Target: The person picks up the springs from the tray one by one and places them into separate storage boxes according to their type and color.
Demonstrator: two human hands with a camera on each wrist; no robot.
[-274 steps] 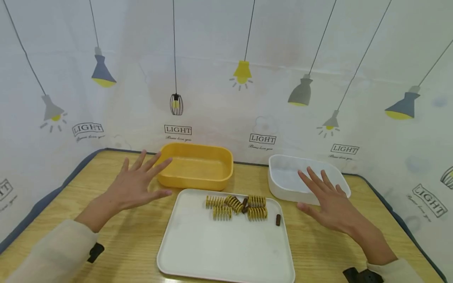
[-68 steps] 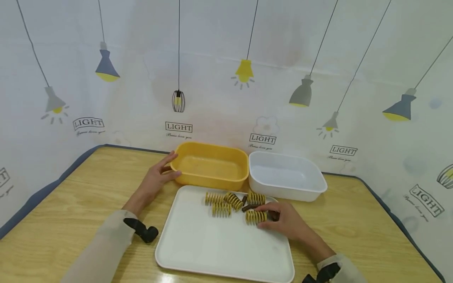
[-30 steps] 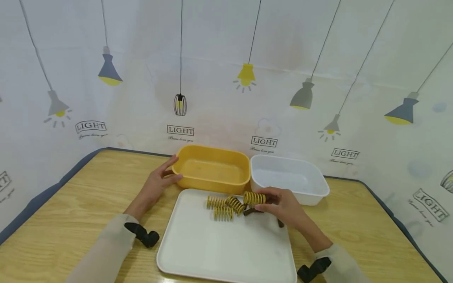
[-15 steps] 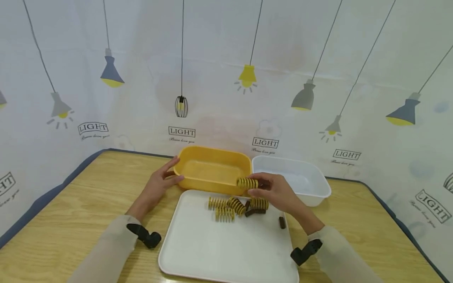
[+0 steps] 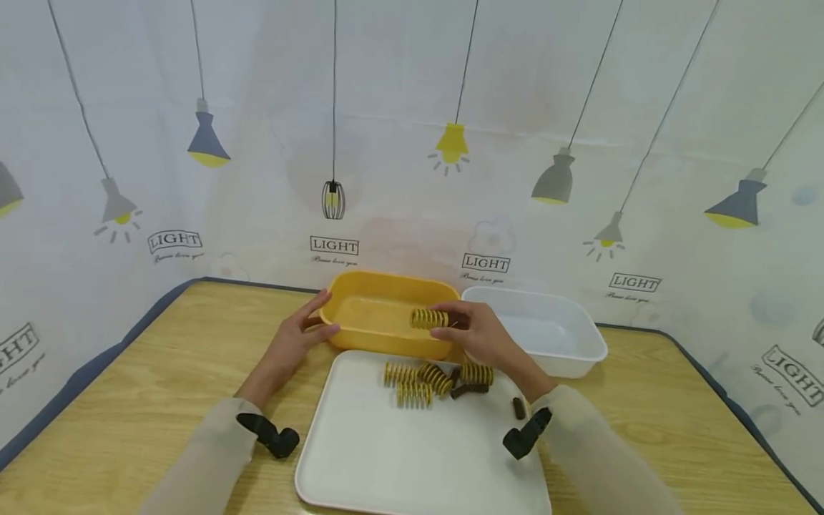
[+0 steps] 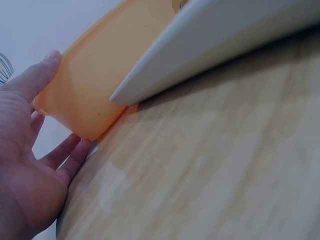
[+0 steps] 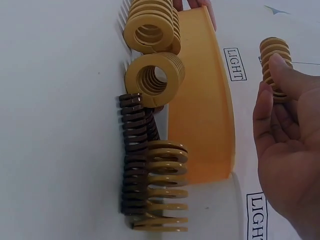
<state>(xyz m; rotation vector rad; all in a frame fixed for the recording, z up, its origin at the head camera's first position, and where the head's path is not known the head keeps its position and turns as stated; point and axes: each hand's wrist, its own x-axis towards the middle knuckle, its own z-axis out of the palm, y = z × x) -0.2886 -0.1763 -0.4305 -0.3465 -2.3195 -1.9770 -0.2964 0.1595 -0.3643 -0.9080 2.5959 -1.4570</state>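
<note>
My right hand [image 5: 492,343] pinches a yellow coil spring [image 5: 428,319] between thumb and fingers, above the yellow bin [image 5: 367,340]. In the right wrist view the held spring [image 7: 273,47] stands clear of everything but the hand. My left hand [image 5: 286,350] holds the yellow bin's left end; in the left wrist view the thumb and fingers span its end wall [image 6: 80,95]. Several yellow springs [image 5: 414,394] lie at the far side of the white tray [image 5: 412,458]. Among them are dark brown springs [image 5: 470,390], and another small brown spring [image 5: 518,408] lies apart near the right edge.
A white bin [image 5: 569,365] stands at the yellow bin's right side. Both bins sit behind the tray on the wooden table [image 5: 219,322]. A printed cloth [image 5: 399,179] with lamp pictures hangs close behind them.
Both hands were spread apart and holding nothing; the bins have since come side by side. The right hand took a yellow spring from the tray and carried it up and left over the yellow bin.
</note>
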